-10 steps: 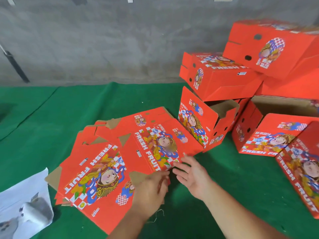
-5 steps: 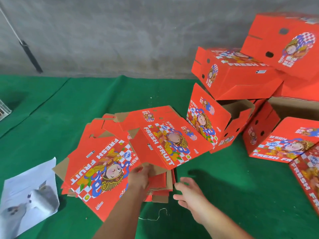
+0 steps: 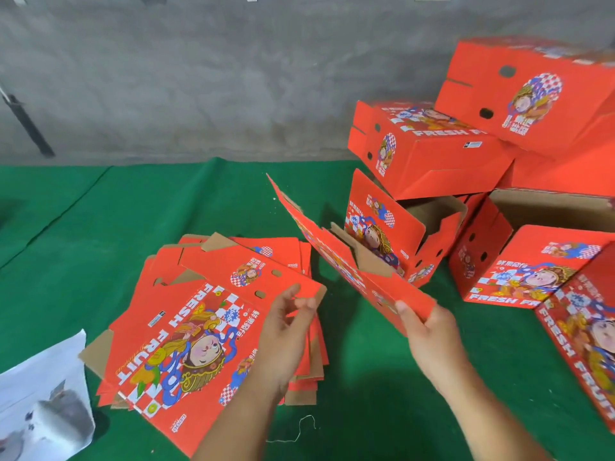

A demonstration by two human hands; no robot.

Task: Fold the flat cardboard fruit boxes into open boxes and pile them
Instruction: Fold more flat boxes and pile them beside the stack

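The right hand (image 3: 429, 331) pinches the near corner of a flat box (image 3: 336, 257), tilting it up beyond the grip; the left hand (image 3: 286, 327), fingers loosely spread, touches the stack (image 3: 199, 327). A one-corner hold may let the sheet flop or slip.

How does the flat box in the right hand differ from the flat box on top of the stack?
The lifted flat box is tilted up on edge off the green mat; the top stack box lies flat. The right hand grips the lifted one; the left hand touches the stack one. Both are red, unfolded.
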